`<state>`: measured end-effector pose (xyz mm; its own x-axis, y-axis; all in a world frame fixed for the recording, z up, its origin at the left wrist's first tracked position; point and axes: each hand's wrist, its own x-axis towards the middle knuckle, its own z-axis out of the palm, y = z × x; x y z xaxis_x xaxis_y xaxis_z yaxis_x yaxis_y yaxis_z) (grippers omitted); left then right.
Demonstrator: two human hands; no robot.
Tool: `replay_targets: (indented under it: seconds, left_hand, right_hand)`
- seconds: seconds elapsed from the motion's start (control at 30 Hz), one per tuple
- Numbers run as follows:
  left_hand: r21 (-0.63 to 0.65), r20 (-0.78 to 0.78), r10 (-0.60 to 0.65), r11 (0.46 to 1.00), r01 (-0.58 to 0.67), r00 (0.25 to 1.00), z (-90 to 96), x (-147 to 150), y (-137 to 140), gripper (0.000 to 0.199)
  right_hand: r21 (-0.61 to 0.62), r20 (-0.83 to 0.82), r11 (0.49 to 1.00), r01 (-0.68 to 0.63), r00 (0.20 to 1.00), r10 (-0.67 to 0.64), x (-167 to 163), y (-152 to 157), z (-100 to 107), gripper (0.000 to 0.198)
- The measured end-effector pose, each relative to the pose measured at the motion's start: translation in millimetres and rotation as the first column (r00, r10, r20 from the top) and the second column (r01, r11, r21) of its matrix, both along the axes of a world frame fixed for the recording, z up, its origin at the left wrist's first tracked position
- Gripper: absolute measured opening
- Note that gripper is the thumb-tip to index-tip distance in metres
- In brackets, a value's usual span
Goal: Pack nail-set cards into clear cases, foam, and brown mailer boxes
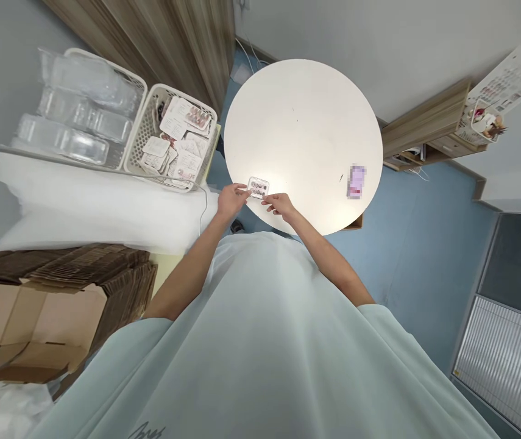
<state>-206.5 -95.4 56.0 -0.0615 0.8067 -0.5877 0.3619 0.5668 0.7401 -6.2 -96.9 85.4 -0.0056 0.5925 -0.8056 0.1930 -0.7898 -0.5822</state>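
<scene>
Over the near edge of a round white table is a small whitish pack with rows of dark, shiny oval pieces, which look like press-on nails. My left hand grips its left edge, with the thumb over the front. At the lower right corner, my right hand has thumb and fingers pinched on the pack. Whether the pack rests on the tabletop or is held just above it, I cannot tell.
Left stands a white basket of cards and packs, beside another basket with clear plastic packaging. A blurred purple object lies on the table's right side. Flattened cardboard boxes and white wrapping are at lower left. A thin cable hangs nearby.
</scene>
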Motion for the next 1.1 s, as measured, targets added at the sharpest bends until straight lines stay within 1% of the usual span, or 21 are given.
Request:
replay_targets:
  seconds: [0.1,0.17,0.27,0.43,0.57,0.67,0.77,0.87,0.93,1.0,1.1]
  left_hand:
    - [-0.054,-0.075,-0.031,0.998,0.027,0.997,-21.3,-3,7,0.03]
    - [-0.095,-0.102,-0.066,0.994,0.056,0.993,-32.2,-6,9,0.027]
    - [-0.148,-0.128,-0.13,0.983,0.11,0.983,-44.8,-10,9,0.03]
    - [-0.218,-0.151,-0.269,0.948,0.233,0.951,-57.4,-13,8,0.041]
    - [-0.23,-0.085,-0.281,0.939,0.256,0.956,-61.1,-15,5,0.05]
    - [-0.199,-0.041,-0.285,0.942,0.271,0.958,-60.2,-17,3,0.05]
    - [-0.151,-0.016,-0.275,0.951,0.27,0.961,-54.6,-20,-1,0.047]
    - [-0.102,-0.005,-0.221,0.97,0.22,0.975,-42.9,-27,-7,0.046]
    - [-0.047,0.012,-0.161,0.986,0.162,0.987,-32.2,-35,-14,0.046]
    - [0.019,0.038,-0.085,0.996,0.085,0.996,-20.6,-45,-22,0.045]
    - [0.116,0.06,0.059,0.991,-0.066,0.996,-4.8,-64,-37,0.04]
  right_hand:
    - [-0.048,0.038,0.997,0.059,0.998,-0.057,-13,3,-23,0.021]
    - [-0.074,0.055,0.993,0.093,0.994,-0.09,-20,3,-34,0.024]
    - [-0.11,0.069,0.986,0.125,0.991,-0.118,-26,0,-48,0.022]
    - [-0.144,0.102,0.977,0.157,0.984,-0.143,-32,-3,-61,0.01]
    - [-0.139,0.102,0.979,0.151,0.985,-0.137,-31,-5,-63,0.006]
    - [-0.126,0.103,0.985,0.12,0.989,-0.107,-27,-7,-59,0.01]
    - [-0.111,0.113,0.991,0.069,0.992,-0.056,-22,-9,-52,0.014]
    - [-0.062,0.13,0.998,-0.015,0.991,0.023,-20,-8,-42,0.014]
    - [0.006,0.144,0.993,-0.115,0.983,0.113,-23,-5,-34,0.012]
    - [0.082,0.164,0.967,-0.24,0.96,0.225,-32,0,-26,0.012]
    - [0.148,0.218,0.892,-0.426,0.894,0.391,-55,12,-16,0.016]
